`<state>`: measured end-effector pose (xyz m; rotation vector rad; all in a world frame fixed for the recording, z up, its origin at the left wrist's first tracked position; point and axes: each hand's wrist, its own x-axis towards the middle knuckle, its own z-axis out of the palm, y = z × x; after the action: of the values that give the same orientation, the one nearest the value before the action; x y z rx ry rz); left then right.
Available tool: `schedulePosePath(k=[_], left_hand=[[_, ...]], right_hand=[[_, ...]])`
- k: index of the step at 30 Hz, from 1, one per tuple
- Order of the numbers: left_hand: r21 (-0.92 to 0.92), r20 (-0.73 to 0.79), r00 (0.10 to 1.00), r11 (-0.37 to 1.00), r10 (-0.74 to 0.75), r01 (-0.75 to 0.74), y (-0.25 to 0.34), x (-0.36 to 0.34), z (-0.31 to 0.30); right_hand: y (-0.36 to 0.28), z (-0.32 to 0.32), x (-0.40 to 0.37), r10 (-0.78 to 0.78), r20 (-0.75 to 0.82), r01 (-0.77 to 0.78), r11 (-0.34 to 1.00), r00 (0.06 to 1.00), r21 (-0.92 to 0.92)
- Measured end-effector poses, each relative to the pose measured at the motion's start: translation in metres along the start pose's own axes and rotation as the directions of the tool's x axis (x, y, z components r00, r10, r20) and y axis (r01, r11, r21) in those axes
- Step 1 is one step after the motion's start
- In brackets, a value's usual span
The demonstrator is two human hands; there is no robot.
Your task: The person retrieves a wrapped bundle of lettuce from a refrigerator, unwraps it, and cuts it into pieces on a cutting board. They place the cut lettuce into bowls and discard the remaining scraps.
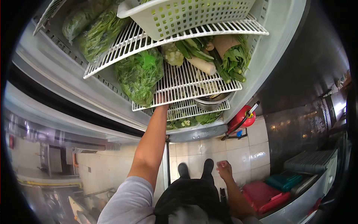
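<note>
My left arm stretches into the open refrigerator, and my left hand (161, 99) is under the middle wire shelf (179, 86). The shelf's wires cover its fingers, so what it touches is hidden. Just above it on that shelf lies a clear plastic bag of leafy greens (140, 76). Below, on the lower rack (182, 111), are more greens (207, 118) and a metal pot (212, 102). My right hand (224, 170) hangs beside my body over the tiled floor, loosely curled with fingers partly apart and nothing visible in it.
A white perforated basket (186, 18) and bagged greens (102, 35) sit on the upper shelf. White radish (201, 65), cauliflower (172, 55) and leafy bunches (236, 58) lie below. A red fire extinguisher (241, 118) stands right of the refrigerator. Red and green containers (264, 196) are lower right.
</note>
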<state>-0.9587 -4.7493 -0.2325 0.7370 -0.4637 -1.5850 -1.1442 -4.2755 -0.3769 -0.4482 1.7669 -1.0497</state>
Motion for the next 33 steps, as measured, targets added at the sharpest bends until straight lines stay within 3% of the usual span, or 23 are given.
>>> schedulePosePath(k=[3, 5, 7, 9, 11, 13, 15, 17, 19, 20, 22, 23, 24, 25, 26, 27, 28, 29, 30, 31, 32, 33], left_hand=[[0.349, -0.114, 0.98, 0.93, 0.165, -0.116, 0.007, -0.029, -0.016], [0.365, -0.202, 0.949, 0.918, 0.24, -0.155, 0.026, -0.091, 0.017], [0.476, -0.283, 0.904, 0.865, 0.321, -0.159, 0.011, -0.114, -0.029], [0.725, -0.334, 0.822, 0.683, 0.461, -0.089, -0.014, -0.162, -0.065], [0.657, -0.283, 0.849, 0.735, 0.447, -0.168, -0.036, -0.217, -0.084], [0.665, -0.253, 0.882, 0.734, 0.398, -0.141, -0.055, -0.256, -0.105], [0.749, -0.078, 0.954, 0.648, 0.291, -0.137, -0.06, -0.29, -0.102], [0.725, -0.009, 0.985, 0.68, 0.172, -0.112, -0.065, -0.293, -0.118], [0.897, 0.202, 0.966, 0.426, -0.159, -0.118, -0.062, -0.299, -0.094], [0.893, 0.241, 0.94, 0.435, -0.244, -0.116, -0.065, -0.294, -0.093], [0.716, 0.408, 0.847, 0.695, -0.341, -0.065, -0.091, -0.263, -0.076], [0.632, 0.376, 0.826, 0.768, -0.419, 0.102, -0.083, -0.257, -0.036], [0.626, 0.307, 0.884, 0.775, -0.351, 0.09, -0.088, -0.246, -0.021], [0.708, 0.111, 0.953, 0.696, -0.281, 0.123, -0.096, -0.225, -0.014], [0.671, 0.053, 0.935, 0.706, -0.35, 0.226, -0.105, -0.186, -0.023], [0.63, -0.017, 0.919, 0.71, -0.393, 0.316, -0.109, -0.158, -0.03], [0.605, -0.039, 0.929, 0.731, -0.367, 0.315, -0.115, -0.153, -0.019], [0.581, -0.074, 0.945, 0.757, -0.318, 0.3, -0.115, -0.143, 0.0], [0.51, -0.048, 0.931, 0.792, -0.363, 0.335, -0.133, -0.109, -0.015], [0.569, -0.066, 0.9, 0.724, -0.431, 0.389, -0.089, -0.174, 0.061], [0.48, 0.037, 0.916, 0.811, -0.399, 0.334, -0.124, -0.119, 0.023], [0.458, 0.066, 0.941, 0.848, -0.333, 0.268, -0.128, -0.122, 0.036]], right_hand=[[-0.068, 0.032, 0.002, -0.023, 0.119, 0.025, 1.0, 0.993, -0.014], [-0.101, 0.051, 0.01, -0.072, 0.142, 0.057, 0.993, 0.987, 0.108], [-0.139, 0.066, 0.017, -0.119, 0.164, 0.076, 0.966, 0.979, 0.245], [-0.171, 0.078, 0.017, -0.144, 0.175, 0.084, 0.947, 0.974, 0.311], [-0.187, 0.086, 0.012, -0.215, 0.256, 0.13, 0.941, 0.942, 0.313], [-0.192, 0.088, -0.004, -0.172, 0.237, 0.115, 0.964, 0.956, 0.239], [-0.181, 0.081, -0.014, -0.13, 0.217, 0.096, 0.982, 0.967, 0.162], [-0.15, 0.06, -0.026, -0.105, 0.124, 0.073, 0.969, 0.987, 0.237], [-0.127, 0.035, -0.052, -0.085, -0.04, 0.094, 0.936, 0.996, 0.339], [-0.112, 0.021, -0.061, -0.047, -0.124, 0.101, 0.872, 0.991, 0.478], [-0.108, -0.028, -0.096, 0.049, -0.367, 0.21, 0.747, 0.929, 0.631], [-0.088, -0.055, -0.109, 0.04, -0.451, 0.265, 0.761, 0.891, 0.592], [-0.081, -0.083, -0.134, 0.101, -0.58, 0.332, 0.736, 0.808, 0.59], [-0.079, -0.107, -0.152, 0.145, -0.667, 0.393, 0.711, 0.731, 0.584], [-0.071, -0.133, -0.172, 0.15, -0.782, 0.439, 0.756, 0.605, 0.485], [-0.054, -0.159, -0.19, 0.25, -0.839, 0.369, 0.811, 0.482, 0.454], [-0.035, -0.185, -0.209, 0.322, -0.871, 0.283, 0.854, 0.371, 0.437], [-0.024, -0.209, -0.237, 0.397, -0.815, 0.293, 0.791, 0.421, 0.537], [-0.044, -0.22, -0.268, 0.552, -0.722, 0.279, 0.678, 0.419, 0.68], [-0.011, -0.238, -0.282, 0.389, -0.859, 0.395, 0.77, 0.333, 0.502], [0.055, -0.285, -0.296, 0.402, -0.844, 0.467, 0.706, 0.355, 0.533], [0.058, -0.304, -0.311, 0.275, -0.871, 0.635, 0.601, 0.406, 0.486]])
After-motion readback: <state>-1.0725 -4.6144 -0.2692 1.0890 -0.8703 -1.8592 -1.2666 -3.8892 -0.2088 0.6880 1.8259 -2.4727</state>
